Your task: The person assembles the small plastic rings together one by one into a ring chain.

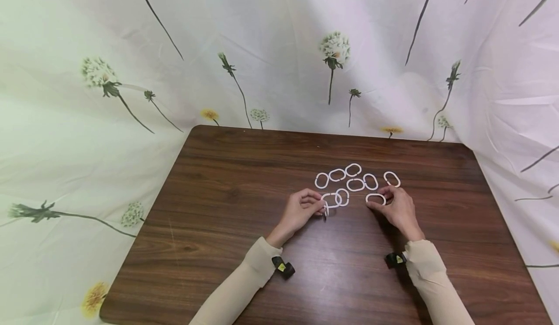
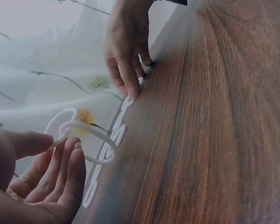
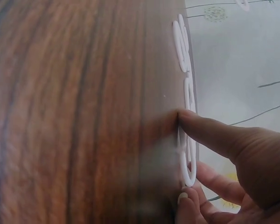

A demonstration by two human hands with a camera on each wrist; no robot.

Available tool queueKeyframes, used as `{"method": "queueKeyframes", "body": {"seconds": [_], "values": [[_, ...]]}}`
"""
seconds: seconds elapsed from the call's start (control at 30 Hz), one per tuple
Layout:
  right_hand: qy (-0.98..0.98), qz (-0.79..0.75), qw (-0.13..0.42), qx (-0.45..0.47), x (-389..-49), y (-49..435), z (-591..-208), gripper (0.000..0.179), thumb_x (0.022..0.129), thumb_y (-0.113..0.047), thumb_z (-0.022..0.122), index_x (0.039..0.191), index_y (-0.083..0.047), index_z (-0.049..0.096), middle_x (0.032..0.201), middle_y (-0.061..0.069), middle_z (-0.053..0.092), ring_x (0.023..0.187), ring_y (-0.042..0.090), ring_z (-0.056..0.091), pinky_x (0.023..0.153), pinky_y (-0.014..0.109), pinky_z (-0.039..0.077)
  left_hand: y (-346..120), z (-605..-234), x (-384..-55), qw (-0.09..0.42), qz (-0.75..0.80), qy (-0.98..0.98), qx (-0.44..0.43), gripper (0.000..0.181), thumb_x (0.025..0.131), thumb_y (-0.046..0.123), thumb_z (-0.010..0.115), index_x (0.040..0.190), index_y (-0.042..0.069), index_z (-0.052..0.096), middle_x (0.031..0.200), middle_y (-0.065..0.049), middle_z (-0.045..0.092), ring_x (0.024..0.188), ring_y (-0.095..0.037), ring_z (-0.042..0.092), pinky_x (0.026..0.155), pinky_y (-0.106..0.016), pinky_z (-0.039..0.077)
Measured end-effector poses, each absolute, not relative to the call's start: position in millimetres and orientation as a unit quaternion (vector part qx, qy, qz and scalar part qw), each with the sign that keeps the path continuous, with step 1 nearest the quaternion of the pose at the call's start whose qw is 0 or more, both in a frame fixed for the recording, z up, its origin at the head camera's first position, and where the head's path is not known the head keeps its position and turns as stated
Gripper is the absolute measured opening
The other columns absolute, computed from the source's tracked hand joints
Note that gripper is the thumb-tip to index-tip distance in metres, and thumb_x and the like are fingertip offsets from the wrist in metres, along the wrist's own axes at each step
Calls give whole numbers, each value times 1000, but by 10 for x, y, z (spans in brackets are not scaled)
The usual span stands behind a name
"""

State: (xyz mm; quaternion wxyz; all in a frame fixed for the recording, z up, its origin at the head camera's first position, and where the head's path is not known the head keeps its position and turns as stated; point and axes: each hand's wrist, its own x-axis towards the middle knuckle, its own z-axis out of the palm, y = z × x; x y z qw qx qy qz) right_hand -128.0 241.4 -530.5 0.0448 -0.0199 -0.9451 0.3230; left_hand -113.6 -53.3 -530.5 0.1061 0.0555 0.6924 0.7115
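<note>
My left hand (image 1: 301, 211) pinches a white oval plastic ring (image 2: 67, 111) between thumb and fingers. Threaded through it is a second white ring (image 2: 95, 131), which slants toward the table. In the head view a further ring (image 1: 348, 197) joins onto this short chain at its right end. To the right, my right hand (image 1: 399, 208) grips a separate white ring (image 1: 375, 194) low at the tabletop, thumb at its left end and fingers at its right. The right wrist view shows the thumb and fingertips about this ring (image 3: 194, 175).
Several more white rings (image 1: 337, 169) lie just beyond the hands on the dark wooden table (image 1: 227, 184). One ring (image 1: 386, 175) lies off to the right, close behind the right fingers. A flower-printed cloth (image 1: 279, 73) hangs behind the table.
</note>
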Motion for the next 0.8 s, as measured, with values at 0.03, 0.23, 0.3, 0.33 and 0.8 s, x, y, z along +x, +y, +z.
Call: {"method": "queueKeyframes", "body": {"seconds": [0.03, 0.23, 0.3, 0.33, 0.8], "values": [[-946, 322, 42, -20, -1280, 2419, -5303, 45, 76, -32, 94, 102, -3, 71, 94, 15, 69, 86, 28, 65, 75, 35, 46, -534, -5310, -1136, 108, 713, 691, 55, 18, 96, -1, 71, 108, -13, 65, 100, -37, 72, 83, -27, 78, 78, -41, 67], [-945, 325, 17, -22, -1264, 2437, -5306, 47, 76, -36, 94, 96, -6, 64, 83, 8, 68, 75, 19, 58, 72, 31, 44, -542, -5316, -1132, 113, 716, 687, 51, 19, 96, -1, 71, 109, -12, 65, 101, -37, 72, 79, -15, 76, 76, -35, 67], [-944, 330, 10, -17, -1264, 2440, -5301, 46, 78, -36, 93, 97, -6, 64, 80, 5, 68, 73, 15, 57, 72, 28, 44, -546, -5308, -1129, 112, 718, 685, 51, 19, 96, -1, 71, 109, -12, 65, 101, -37, 72, 78, -14, 76, 77, -36, 67], [-942, 335, 7, -15, -1260, 2444, -5296, 45, 79, -36, 92, 97, -5, 65, 79, 4, 69, 73, 13, 57, 72, 27, 44, -547, -5304, -1127, 112, 719, 684, 51, 19, 96, -1, 71, 109, -13, 65, 100, -37, 72, 78, -15, 76, 77, -38, 67], [-928, 371, -15, 2, -1232, 2510, -5188, 27, 98, -25, 73, 106, 1, 73, 86, 15, 78, 60, 7, 61, 58, 22, 48, -568, -5314, -1131, 115, 720, 682, 46, 20, 96, 1, 72, 110, -12, 65, 102, -37, 72, 85, -28, 78, 81, -44, 66]]}}
